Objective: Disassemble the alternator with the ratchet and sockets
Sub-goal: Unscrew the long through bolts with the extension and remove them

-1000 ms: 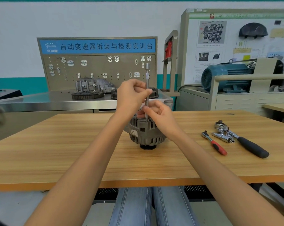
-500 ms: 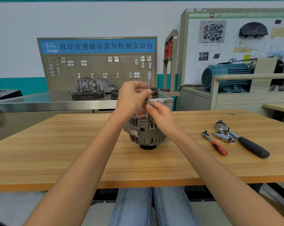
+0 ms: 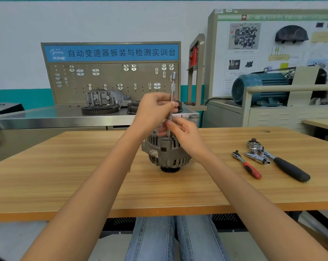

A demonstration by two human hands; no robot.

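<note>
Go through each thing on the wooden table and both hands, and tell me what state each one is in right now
alternator: standing on its pulley end, cover on.
extension bar: upright, lower end on the alternator's top.
left hand: pinching the bar's shaft.
right hand: pinching the bar near its lower end.
red-handled ratchet: lying flat, untouched.
black-handled ratchet: lying flat, untouched.
sockets: lying loose between the ratchets.

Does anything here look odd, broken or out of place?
Nothing stands out. The alternator sits upright on the table, both hands hold a slim extension bar on it, and two ratchets lie tidily aside.
</note>
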